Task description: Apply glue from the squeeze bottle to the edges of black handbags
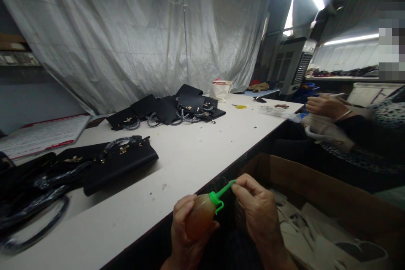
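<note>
Table (196, 147): white and long. Its near edge runs just beside the hands, so a stray drip could mark it.
Box (319, 194): open cardboard to the right of the hands, with pale pieces inside. A squirt that way would likely soil them.
Bags (117, 160): black, lying on the table to the left, well apart from the hands and at little risk.
Co-worker's hand (325, 105): busy at the far right, well apart.
Left hand (183, 232): closed round the bottle's body. Too hard a squeeze could force liquid out.
Right hand (257, 211): thumb and fingertips are pinched on the nozzle's tip. A sharp tug might bend it or pull it off.
Bottle (199, 219): amber-filled, held between the hands just off the table edge, tilted with its spout up and to the right.
Nozzle (221, 192): green and thin. Fingers hide the tip, so I cannot tell whether it is sealed. If it is open, liquid could smear the fingers.
</note>
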{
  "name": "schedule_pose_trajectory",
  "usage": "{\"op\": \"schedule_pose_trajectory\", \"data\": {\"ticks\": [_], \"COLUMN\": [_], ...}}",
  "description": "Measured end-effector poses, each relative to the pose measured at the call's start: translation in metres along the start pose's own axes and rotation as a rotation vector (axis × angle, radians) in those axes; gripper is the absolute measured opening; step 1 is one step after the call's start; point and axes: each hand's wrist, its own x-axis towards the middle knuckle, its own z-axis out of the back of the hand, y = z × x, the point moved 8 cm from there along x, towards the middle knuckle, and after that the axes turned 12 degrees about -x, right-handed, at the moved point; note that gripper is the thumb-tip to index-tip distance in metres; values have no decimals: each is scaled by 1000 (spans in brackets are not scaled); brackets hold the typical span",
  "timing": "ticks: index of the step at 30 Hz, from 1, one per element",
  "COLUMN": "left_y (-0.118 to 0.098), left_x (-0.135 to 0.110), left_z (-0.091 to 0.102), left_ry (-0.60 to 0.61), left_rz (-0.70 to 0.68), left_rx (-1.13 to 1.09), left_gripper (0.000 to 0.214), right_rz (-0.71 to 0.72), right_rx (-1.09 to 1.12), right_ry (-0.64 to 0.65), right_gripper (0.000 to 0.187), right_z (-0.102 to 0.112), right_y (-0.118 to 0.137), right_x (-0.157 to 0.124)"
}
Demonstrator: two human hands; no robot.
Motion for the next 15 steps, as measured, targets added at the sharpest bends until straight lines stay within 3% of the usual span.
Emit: {"op": "schedule_pose_trajectory", "data": {"ticks": [4, 8, 15], "left_y": [-2, -3, 22], "left_x": [-1, -3, -13], "left_z": [0, -1, 5], "left_ry": [-16, -21, -135], "left_rz": [-12, 2, 451], "left_rx": [1, -18, 31], "left_gripper": [56, 56, 71], "right_rz": [44, 201, 493], "right_rx": [-37, -152, -406], "right_ry": [-9, -82, -307], "right_gripper": [27, 25, 20], "right_z": [0, 2, 6], "right_y": [4, 15, 33], "right_x": [-1, -4, -14]}}
